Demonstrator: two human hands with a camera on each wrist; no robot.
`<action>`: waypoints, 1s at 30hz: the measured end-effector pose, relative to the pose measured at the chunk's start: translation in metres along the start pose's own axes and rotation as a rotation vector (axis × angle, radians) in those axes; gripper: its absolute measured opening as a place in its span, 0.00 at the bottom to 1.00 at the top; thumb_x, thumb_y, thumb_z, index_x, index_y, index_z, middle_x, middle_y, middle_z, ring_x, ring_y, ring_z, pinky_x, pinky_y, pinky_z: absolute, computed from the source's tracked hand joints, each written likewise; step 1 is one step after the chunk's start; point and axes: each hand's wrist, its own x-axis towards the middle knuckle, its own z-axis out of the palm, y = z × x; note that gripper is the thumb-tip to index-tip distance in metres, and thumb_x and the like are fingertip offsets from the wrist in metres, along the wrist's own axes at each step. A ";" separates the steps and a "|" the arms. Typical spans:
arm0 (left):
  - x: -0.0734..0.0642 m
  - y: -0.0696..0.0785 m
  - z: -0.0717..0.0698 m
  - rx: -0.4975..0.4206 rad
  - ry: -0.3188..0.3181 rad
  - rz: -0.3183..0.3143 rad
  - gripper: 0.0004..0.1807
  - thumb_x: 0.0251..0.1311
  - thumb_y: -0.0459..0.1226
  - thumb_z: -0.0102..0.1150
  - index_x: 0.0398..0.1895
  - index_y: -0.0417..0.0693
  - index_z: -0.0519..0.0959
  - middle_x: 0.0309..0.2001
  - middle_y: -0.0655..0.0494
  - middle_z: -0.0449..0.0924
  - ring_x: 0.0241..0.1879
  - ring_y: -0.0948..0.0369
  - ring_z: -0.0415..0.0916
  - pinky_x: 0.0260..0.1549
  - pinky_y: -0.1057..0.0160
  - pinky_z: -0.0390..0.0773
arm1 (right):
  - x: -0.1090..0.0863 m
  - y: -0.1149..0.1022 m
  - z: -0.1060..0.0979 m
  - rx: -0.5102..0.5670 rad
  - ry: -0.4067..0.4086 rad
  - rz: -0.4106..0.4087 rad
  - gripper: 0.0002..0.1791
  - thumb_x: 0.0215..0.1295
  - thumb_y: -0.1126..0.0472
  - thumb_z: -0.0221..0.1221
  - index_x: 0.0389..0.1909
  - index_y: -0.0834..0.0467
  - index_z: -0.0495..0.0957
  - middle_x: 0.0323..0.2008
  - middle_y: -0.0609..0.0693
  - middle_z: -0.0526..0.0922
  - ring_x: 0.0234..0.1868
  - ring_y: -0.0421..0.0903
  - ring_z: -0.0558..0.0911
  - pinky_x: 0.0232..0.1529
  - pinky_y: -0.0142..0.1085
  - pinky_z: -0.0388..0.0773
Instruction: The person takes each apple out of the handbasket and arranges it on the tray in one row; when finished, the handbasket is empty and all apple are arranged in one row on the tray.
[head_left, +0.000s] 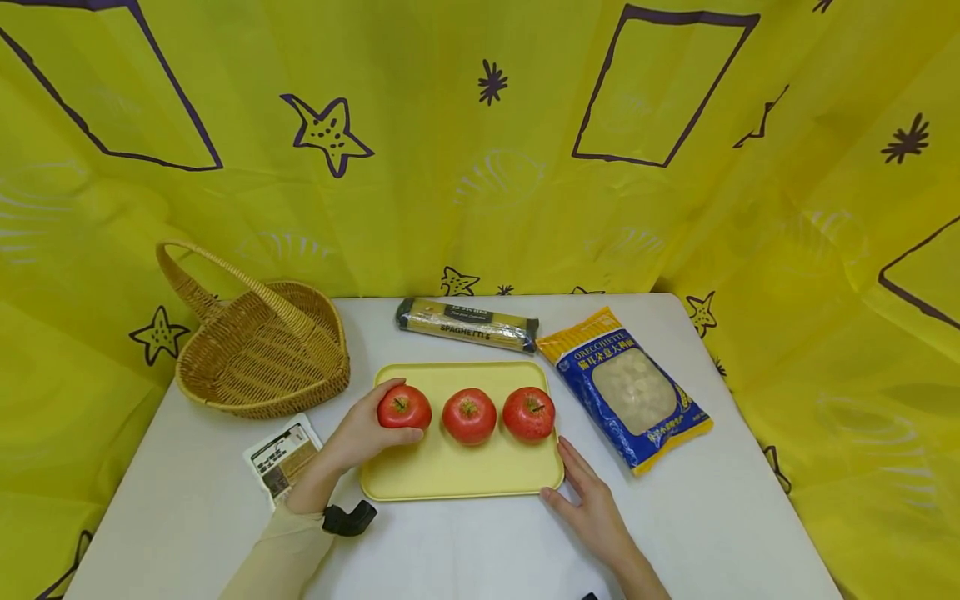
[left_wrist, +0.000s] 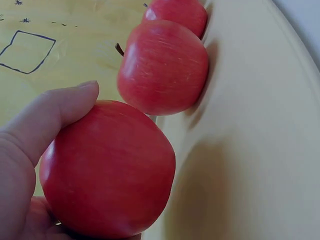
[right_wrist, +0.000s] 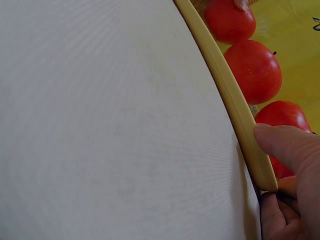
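Three red apples are in a row over a pale yellow tray. My left hand grips the left apple, thumb on the near side and fingers round the far side; in the left wrist view its shadow falls on the tray. The middle apple and the right apple sit on the tray with stems up. At the tray's front right corner, my right hand holds the edge. The right wrist view shows its thumb on the rim and its other fingers lower, partly hidden.
A wicker basket with a tall handle stands at the back left. A white labelled pack lies partly behind my left forearm. Behind the tray lies a spaghetti pack; a blue orecchiette bag is to the right. Yellow cloth hangs behind.
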 end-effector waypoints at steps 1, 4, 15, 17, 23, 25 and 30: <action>0.001 -0.001 0.001 0.000 0.000 0.000 0.50 0.45 0.45 0.78 0.71 0.46 0.62 0.56 0.44 0.73 0.49 0.52 0.75 0.47 0.53 0.76 | 0.000 0.000 0.000 0.003 0.000 -0.001 0.40 0.59 0.62 0.69 0.69 0.70 0.62 0.71 0.59 0.61 0.68 0.56 0.62 0.59 0.26 0.61; 0.003 -0.003 0.002 0.006 0.000 0.001 0.50 0.44 0.45 0.78 0.71 0.44 0.62 0.55 0.44 0.74 0.48 0.52 0.75 0.47 0.53 0.76 | 0.000 0.001 0.000 0.008 -0.001 -0.001 0.41 0.59 0.62 0.69 0.69 0.71 0.62 0.71 0.59 0.60 0.68 0.56 0.62 0.59 0.26 0.61; 0.008 -0.004 0.008 0.003 -0.023 -0.026 0.51 0.46 0.44 0.78 0.72 0.43 0.60 0.58 0.42 0.72 0.51 0.49 0.74 0.50 0.50 0.74 | 0.000 -0.005 0.001 -0.021 0.013 0.021 0.40 0.57 0.68 0.69 0.68 0.71 0.62 0.70 0.60 0.61 0.68 0.56 0.62 0.58 0.23 0.60; 0.007 -0.004 0.009 0.001 -0.024 -0.032 0.51 0.46 0.43 0.78 0.72 0.43 0.60 0.58 0.42 0.71 0.52 0.49 0.74 0.51 0.49 0.74 | 0.001 -0.008 0.002 -0.024 0.022 0.020 0.39 0.56 0.71 0.69 0.67 0.73 0.62 0.69 0.63 0.61 0.68 0.59 0.63 0.58 0.23 0.59; 0.007 -0.006 0.009 -0.006 -0.032 -0.039 0.52 0.46 0.43 0.78 0.72 0.43 0.59 0.58 0.42 0.71 0.52 0.49 0.74 0.51 0.49 0.74 | 0.001 -0.007 0.000 -0.029 0.001 0.027 0.40 0.58 0.65 0.69 0.69 0.71 0.62 0.70 0.61 0.61 0.69 0.57 0.62 0.58 0.24 0.60; 0.007 -0.006 0.008 -0.023 -0.040 -0.036 0.52 0.46 0.43 0.78 0.72 0.42 0.58 0.58 0.41 0.71 0.51 0.50 0.74 0.50 0.50 0.74 | 0.001 -0.003 -0.001 -0.027 -0.011 0.033 0.40 0.60 0.61 0.69 0.70 0.68 0.62 0.71 0.58 0.60 0.69 0.55 0.61 0.59 0.26 0.60; 0.008 -0.008 0.007 -0.037 -0.056 -0.042 0.53 0.47 0.42 0.77 0.73 0.40 0.55 0.59 0.40 0.70 0.52 0.49 0.73 0.52 0.49 0.73 | 0.001 -0.001 0.000 -0.022 -0.014 0.052 0.41 0.59 0.62 0.69 0.70 0.67 0.62 0.71 0.57 0.60 0.70 0.54 0.61 0.59 0.26 0.60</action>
